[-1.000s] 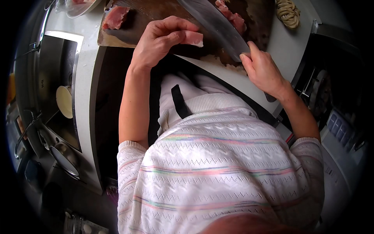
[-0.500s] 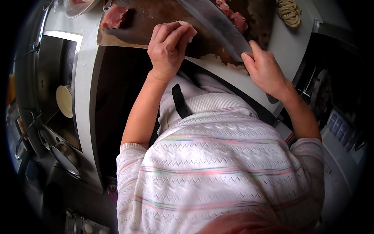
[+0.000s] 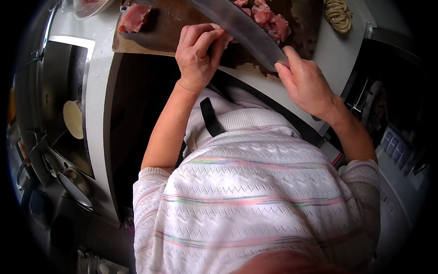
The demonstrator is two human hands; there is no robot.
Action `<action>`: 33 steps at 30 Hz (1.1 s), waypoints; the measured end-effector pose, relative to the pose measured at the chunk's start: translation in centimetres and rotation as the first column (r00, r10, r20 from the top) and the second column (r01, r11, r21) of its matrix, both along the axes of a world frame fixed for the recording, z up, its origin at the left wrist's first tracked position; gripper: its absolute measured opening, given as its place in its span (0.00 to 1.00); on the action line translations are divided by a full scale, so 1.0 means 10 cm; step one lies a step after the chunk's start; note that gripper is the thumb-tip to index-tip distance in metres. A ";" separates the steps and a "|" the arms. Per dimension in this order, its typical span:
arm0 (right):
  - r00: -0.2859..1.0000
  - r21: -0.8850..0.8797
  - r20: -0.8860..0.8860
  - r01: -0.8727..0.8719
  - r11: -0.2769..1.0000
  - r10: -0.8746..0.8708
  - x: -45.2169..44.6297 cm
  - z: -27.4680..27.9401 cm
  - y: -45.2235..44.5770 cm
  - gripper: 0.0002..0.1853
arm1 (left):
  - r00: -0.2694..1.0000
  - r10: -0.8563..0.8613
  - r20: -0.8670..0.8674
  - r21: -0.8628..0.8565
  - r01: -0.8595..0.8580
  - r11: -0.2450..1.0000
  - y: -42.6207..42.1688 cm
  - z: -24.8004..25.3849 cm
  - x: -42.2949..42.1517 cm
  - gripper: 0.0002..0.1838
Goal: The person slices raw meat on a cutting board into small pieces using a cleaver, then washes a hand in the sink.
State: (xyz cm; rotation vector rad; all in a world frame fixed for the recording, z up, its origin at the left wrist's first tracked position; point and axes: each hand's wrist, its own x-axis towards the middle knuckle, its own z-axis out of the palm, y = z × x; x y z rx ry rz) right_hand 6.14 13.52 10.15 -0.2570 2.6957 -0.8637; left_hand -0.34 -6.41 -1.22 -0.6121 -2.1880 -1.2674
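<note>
My right hand (image 3: 308, 84) grips a cleaver by its handle; the wide blade (image 3: 244, 34) slants up and left across the cutting board (image 3: 164, 32). Under the fingers of my left hand (image 3: 198, 55) is a piece of raw meat (image 3: 226, 39), mostly hidden, close against the blade's left side. Cut chunks of raw meat (image 3: 271, 20) lie on the board beyond the blade, to its right. A larger slab of meat (image 3: 135, 18) rests alone at the board's left end.
A coiled pale bundle (image 3: 338, 16), perhaps rope or noodles, lies on the counter right of the board. At upper left stands a plate (image 3: 93, 10), partly cut off. The sink (image 3: 68, 91) on the left holds a cream-coloured bowl (image 3: 73, 119).
The cleaver has moved left, up to the meat under my left hand. My right hand has shifted slightly left with it. More cut chunks show to the right of the blade.
</note>
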 end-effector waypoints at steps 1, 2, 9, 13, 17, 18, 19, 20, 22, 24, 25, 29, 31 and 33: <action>1.000 0.013 -0.010 -0.012 1.000 0.012 0.00 0.00 -0.01 0.08 | 1.000 0.004 -0.002 -0.006 -0.004 1.000 0.00 -0.01 0.00 0.11; 1.000 0.042 0.016 -0.009 0.999 0.009 0.02 0.01 0.01 0.08 | 1.000 0.007 -0.006 -0.013 -0.007 1.000 -0.01 -0.03 0.00 0.11; 0.990 0.103 0.139 0.005 0.995 -0.020 0.22 0.16 0.10 0.09 | 1.000 -0.002 -0.001 0.010 0.002 1.000 0.00 -0.03 0.00 0.11; 0.993 0.031 0.107 -0.043 0.999 0.039 -0.07 0.04 -0.03 0.10 | 0.999 -0.016 0.043 -0.041 0.017 0.999 -0.03 0.02 0.02 0.09; 0.993 0.063 -0.048 -0.108 0.992 0.111 -0.35 -0.18 -0.21 0.10 | 0.999 -0.012 0.045 -0.057 0.014 0.998 -0.03 0.02 0.02 0.10; 0.991 0.046 -0.059 -0.116 0.992 0.119 -0.38 -0.20 -0.21 0.09 | 0.999 -0.011 0.052 -0.060 0.014 0.998 -0.04 0.02 0.03 0.10; 0.992 0.046 -0.062 -0.110 0.993 0.112 -0.37 -0.20 -0.19 0.09 | 0.999 -0.010 0.053 -0.054 0.013 0.998 -0.04 0.01 0.03 0.09; 0.992 0.048 -0.064 -0.104 0.993 0.107 -0.35 -0.20 -0.13 0.09 | 0.998 -0.009 0.055 -0.046 0.012 0.999 -0.04 0.01 0.03 0.09; 0.996 0.054 -0.056 -0.069 0.996 0.072 -0.31 -0.16 -0.02 0.09 | 0.998 -0.006 0.059 -0.035 0.009 0.999 -0.04 0.00 0.03 0.09; 0.999 0.057 -0.031 -0.014 0.998 0.016 -0.25 -0.06 0.08 0.09 | 0.998 0.000 0.068 -0.036 0.003 0.999 -0.05 -0.01 0.04 0.08; 0.999 0.030 0.003 0.033 0.999 -0.033 -0.23 -0.04 0.11 0.09 | 0.999 0.001 0.051 -0.021 0.000 1.000 -0.04 -0.02 0.04 0.09; 0.991 -0.030 0.060 0.122 0.992 -0.120 -0.17 0.04 0.12 0.08 | 0.999 -0.015 0.030 -0.005 0.016 1.000 -0.04 -0.02 0.03 0.10; 0.995 -0.081 0.016 0.097 0.992 -0.096 -0.13 -0.01 0.09 0.10 | 0.999 -0.032 0.043 -0.033 0.033 0.999 -0.05 0.02 0.05 0.11; 0.998 -0.058 0.020 0.061 0.996 -0.060 -0.08 -0.06 0.06 0.09 | 0.998 -0.040 0.050 -0.074 0.044 0.996 -0.06 0.07 0.06 0.13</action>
